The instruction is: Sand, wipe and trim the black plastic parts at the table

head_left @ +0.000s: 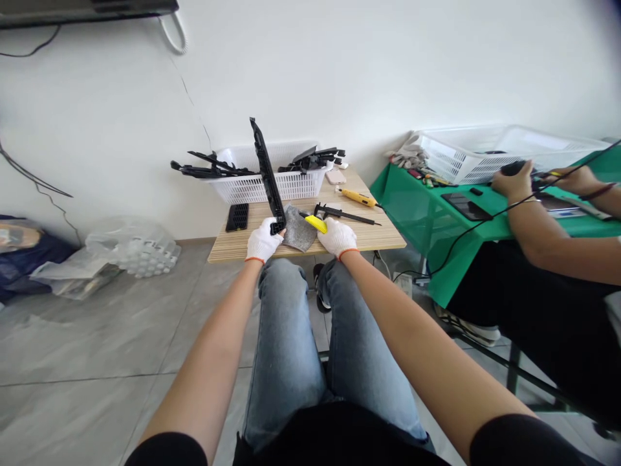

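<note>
My left hand, in a white glove, is closed around the lower end of a long black plastic part. The part stands up steeply and leans a little to the left. In my gloved right hand is a yellow utility knife, its dark tip pointing left toward the part but apart from it. A grey cloth lies on the wooden table between my hands. Behind them a white plastic basket holds several more black plastic parts.
A black phone lies at the table's left. Calipers, a yellow corded tool and a pale pink phone-like object lie at the right. A co-worker's hands handle a black object above a green-covered table.
</note>
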Tool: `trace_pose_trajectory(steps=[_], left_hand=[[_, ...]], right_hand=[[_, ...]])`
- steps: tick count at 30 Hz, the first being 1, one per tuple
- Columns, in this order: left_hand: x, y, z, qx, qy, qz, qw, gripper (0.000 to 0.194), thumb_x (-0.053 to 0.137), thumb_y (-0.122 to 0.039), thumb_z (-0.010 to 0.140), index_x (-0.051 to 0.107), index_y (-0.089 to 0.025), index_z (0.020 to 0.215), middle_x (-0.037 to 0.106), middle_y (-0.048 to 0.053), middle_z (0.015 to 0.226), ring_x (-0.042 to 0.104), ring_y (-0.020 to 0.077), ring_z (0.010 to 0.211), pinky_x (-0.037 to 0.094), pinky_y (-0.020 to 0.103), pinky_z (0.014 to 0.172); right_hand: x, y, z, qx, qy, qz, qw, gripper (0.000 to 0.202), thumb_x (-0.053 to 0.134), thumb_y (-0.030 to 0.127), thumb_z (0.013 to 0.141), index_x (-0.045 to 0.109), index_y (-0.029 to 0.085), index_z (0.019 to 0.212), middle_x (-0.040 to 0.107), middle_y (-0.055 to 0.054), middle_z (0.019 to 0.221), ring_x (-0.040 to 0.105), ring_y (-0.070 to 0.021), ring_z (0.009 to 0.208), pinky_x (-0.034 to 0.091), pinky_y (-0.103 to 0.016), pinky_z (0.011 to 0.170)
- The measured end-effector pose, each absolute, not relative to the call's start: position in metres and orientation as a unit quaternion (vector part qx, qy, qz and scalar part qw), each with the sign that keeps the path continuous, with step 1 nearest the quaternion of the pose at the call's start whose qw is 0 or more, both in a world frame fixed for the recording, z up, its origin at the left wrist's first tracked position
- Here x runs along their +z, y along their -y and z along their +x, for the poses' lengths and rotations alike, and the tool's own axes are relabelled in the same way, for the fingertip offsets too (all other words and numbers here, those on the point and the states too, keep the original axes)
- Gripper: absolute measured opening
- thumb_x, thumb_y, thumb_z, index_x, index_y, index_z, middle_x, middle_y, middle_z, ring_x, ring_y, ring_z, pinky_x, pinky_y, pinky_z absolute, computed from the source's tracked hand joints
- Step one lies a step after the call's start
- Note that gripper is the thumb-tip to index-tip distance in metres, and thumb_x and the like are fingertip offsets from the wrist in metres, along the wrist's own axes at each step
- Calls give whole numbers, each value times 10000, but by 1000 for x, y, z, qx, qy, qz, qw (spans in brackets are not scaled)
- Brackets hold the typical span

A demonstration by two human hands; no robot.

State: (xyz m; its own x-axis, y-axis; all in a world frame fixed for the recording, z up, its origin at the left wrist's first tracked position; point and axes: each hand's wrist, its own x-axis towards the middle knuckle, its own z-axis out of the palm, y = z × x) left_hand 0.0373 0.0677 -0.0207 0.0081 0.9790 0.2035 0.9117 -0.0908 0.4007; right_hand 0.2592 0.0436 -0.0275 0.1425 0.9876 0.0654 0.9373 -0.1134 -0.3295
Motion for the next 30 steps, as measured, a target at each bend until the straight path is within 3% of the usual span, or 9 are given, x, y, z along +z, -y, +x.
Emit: trace_pose_trajectory(steps=[13, 22, 26, 30], left_hand=[[-19, -70, 36, 208, -664, 707, 125, 483, 641, -474, 861, 589, -337, 1321, 765, 60, 1131, 710, 294, 1071, 534, 347, 859], [-18, -67, 32, 191, -646, 724, 146, 504, 658, -462, 860, 581, -322, 1337, 753, 41, 1188, 699, 280, 1116, 538, 345, 902], [-19, -62, 31, 185, -633, 739, 140, 510, 684, -455, 848, 590, -304, 1326, 743, 40, 1219, 707, 271, 1090, 536, 344, 923], [-19, -61, 31, 179, -618, 751, 149, 508, 704, -459, 833, 609, -288, 1302, 757, 38, 1179, 729, 267, 1005, 553, 353, 887]], right_hand=[[-29, -50, 267, 123, 652, -728, 174, 383, 556, 463, 891, 659, 221, 1170, 730, -118, 1085, 680, -304, 1013, 497, -366, 829], [-38, -55, 290, 190, 714, -631, 238, 379, 587, 490, 903, 737, 195, 1087, 762, -42, 989, 680, -206, 889, 484, -268, 766], [-46, -53, 291, 250, 746, -558, 264, 383, 691, 509, 835, 767, 238, 1094, 776, -33, 1034, 704, -234, 941, 511, -300, 836], [-48, -53, 291, 224, 715, -598, 285, 440, 662, 585, 840, 777, 253, 1105, 781, -47, 1026, 704, -269, 967, 514, -326, 816]])
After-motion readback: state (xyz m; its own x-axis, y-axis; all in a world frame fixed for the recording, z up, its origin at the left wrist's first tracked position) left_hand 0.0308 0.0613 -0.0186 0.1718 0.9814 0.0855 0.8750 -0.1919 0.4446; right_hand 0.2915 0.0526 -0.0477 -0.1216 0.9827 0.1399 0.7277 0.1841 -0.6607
